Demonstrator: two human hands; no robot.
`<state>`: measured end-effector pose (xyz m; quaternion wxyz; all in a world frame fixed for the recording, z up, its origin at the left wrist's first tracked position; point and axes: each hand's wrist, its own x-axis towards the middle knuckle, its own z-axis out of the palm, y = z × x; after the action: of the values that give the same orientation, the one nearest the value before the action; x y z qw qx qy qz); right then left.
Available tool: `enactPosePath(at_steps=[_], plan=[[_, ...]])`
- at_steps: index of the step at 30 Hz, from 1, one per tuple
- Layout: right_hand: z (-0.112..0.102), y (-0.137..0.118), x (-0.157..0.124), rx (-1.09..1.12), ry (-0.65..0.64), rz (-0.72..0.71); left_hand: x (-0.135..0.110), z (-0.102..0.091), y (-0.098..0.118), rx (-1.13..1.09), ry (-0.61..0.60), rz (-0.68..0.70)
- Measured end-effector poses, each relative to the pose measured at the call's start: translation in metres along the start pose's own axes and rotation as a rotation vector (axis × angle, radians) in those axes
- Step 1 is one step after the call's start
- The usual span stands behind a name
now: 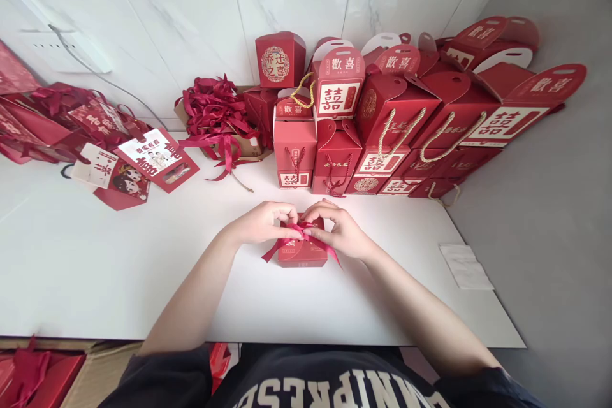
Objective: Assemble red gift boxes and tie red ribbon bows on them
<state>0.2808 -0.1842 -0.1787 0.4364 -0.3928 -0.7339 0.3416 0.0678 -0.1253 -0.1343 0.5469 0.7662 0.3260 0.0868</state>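
A small red gift box sits on the white table in front of me, with a crimson ribbon across its top. My left hand pinches the ribbon between thumb and fingers at the left of the knot. From the other side, my right hand pinches the ribbon too, its thumb close to the left one. Both ribbon tails hang down over the box's sides. Parts of the box top are hidden under my fingers.
Red gift boxes with rope handles are stacked along the wall. A carton of loose ribbons stands left of them. Red gift bags lie at the left. A white tissue pack is near the right edge. Below is an open carton.
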Motion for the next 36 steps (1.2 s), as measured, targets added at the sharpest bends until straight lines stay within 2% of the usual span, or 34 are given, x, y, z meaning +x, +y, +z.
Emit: enactPosePath(at_steps=[4, 8, 10, 16, 21, 26, 31, 36], plan=[[0.004, 0.006, -0.003, -0.039, 0.071, -0.021, 0.001, -0.002, 0.001, -0.082, -0.037, -0.015], [0.001, 0.006, -0.006, -0.145, -0.009, -0.213, 0.003, -0.002, 0.0, -0.228, -0.096, 0.003], [-0.001, 0.004, -0.006, -0.204, -0.045, -0.252, 0.004, -0.002, -0.001, -0.241, -0.097, 0.004], [0.0, 0.001, -0.004, -0.156, -0.046, -0.149, 0.004, -0.002, -0.001, -0.148, -0.065, -0.008], [-0.005, -0.001, 0.001, -0.097, -0.067, -0.089, 0.002, -0.001, 0.0, -0.157, -0.087, 0.008], [-0.007, -0.004, 0.004, -0.027, -0.064, 0.016, 0.0, 0.001, 0.002, -0.045, -0.061, 0.037], [0.0, 0.0, 0.002, 0.003, -0.032, -0.01, -0.001, 0.003, 0.001, 0.022, -0.025, 0.045], [0.003, 0.009, -0.002, 0.024, -0.001, -0.127, 0.0, 0.003, -0.002, -0.136, -0.075, 0.039]])
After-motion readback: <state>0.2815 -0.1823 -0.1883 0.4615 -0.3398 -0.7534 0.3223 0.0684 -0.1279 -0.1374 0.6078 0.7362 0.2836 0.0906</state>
